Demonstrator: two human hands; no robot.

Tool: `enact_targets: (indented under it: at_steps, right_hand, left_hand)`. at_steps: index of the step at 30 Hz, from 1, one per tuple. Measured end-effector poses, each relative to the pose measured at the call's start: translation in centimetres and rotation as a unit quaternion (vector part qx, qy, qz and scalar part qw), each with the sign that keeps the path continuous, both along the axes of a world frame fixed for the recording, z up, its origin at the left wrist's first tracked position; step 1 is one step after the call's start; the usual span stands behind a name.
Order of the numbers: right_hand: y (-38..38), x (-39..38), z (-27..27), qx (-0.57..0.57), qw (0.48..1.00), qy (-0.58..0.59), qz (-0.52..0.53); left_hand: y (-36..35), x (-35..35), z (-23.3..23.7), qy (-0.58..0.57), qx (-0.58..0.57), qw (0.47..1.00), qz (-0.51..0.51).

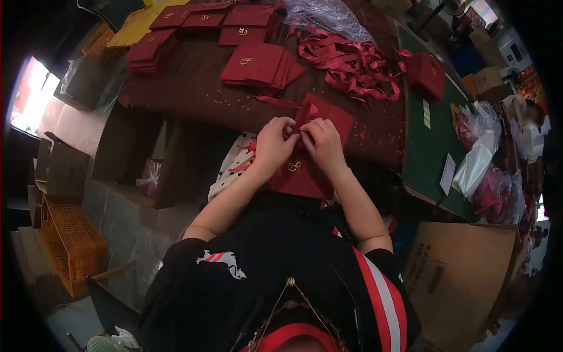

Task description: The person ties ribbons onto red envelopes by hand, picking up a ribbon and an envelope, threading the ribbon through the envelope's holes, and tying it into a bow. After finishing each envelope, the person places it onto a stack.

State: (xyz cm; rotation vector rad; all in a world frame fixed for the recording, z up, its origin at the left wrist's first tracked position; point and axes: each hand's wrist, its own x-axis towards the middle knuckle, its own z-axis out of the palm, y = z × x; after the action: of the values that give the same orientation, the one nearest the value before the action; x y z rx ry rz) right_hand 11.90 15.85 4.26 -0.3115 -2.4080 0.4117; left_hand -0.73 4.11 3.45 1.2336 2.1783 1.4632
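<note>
While both forearms reach forward over the near edge of the table (176, 94), the left hand (273, 141) and the right hand (324, 143) meet over a red folder (299, 171), their fingertips close together. Each grip is narrow, thumb and fingers pinching the ribbon (308, 111), a loop of which rises just beyond them; the fingers hide which part each one pinches.

The folder lies at the near edge of the table, between the forearms, its gold emblem (294, 166) facing up below the hands. Its far part spreads out beyond the right hand. A loose red strip (276, 102) lies just beyond the left hand, and small red scraps (225, 103) dot the table on both sides.

Farther back on the left are several stacks of red folders, the nearest stack (258, 66) fanned out to the right. To the right of it lies a tangled ribbon pile (346, 61), with clear plastic (331, 19) behind. Another red stack (426, 76) stands near the green surface (435, 141) at the right, which also bears plastic bags (481, 158).

A dotted cloth (228, 173) hangs beneath the left forearm. On the floor are an orange crate (73, 246) at the left and a large carton (460, 281) at the right.
</note>
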Motion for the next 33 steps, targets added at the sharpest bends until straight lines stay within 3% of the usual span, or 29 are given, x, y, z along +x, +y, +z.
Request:
enact_targets:
  at_steps: [7,10,12,14,16,20,22,25,29,32,33]
  right_hand:
    - [0.0,-0.7,-0.3,-0.094,0.995,0.011,-0.015]
    - [-0.1,-0.2,1.2,-0.046,0.998,0.025,-0.033]
    - [0.2,0.2,1.0,-0.041,0.999,0.014,-0.031]
    - [0.3,0.5,0.7,-0.038,0.999,0.002,-0.03]
    - [-0.1,0.5,1.1,-0.166,0.984,0.001,-0.057]
    - [0.6,-0.3,-0.3,-0.179,0.983,0.038,-0.028]
    - [0.9,-0.5,-0.5,-0.282,0.958,0.051,-0.017]
    - [1.4,0.5,0.3,-0.379,0.923,0.047,0.045]
    - [3.0,1.0,-1.3,-0.398,0.911,0.109,0.009]
    - [3.3,1.4,-0.5,-0.321,0.943,0.071,-0.041]
    - [4.0,1.4,-1.3,-0.35,0.931,0.103,-0.03]
  left_hand:
    - [-0.1,0.4,-0.4,0.074,0.048,0.996,-0.011]
    - [0.0,-0.8,-0.7,0.012,0.064,0.997,-0.036]
    - [-0.1,-2.0,-0.4,-0.074,0.01,0.993,-0.087]
    - [-0.1,-2.2,0.0,-0.079,0.003,0.993,-0.092]
    - [-0.2,-2.0,1.6,-0.049,-0.055,0.993,-0.093]
    - [0.7,-1.9,1.1,0.005,-0.082,0.994,-0.072]
    - [1.3,-2.1,0.2,0.089,-0.085,0.991,-0.061]
    - [1.6,-2.1,-0.4,0.114,-0.006,0.991,-0.075]
    - [0.9,-1.5,-0.1,0.156,0.006,0.985,-0.074]
    - [-0.8,-4.2,0.6,0.21,0.021,0.977,-0.002]
    - [-1.7,-5.9,0.6,0.228,0.001,0.973,0.042]
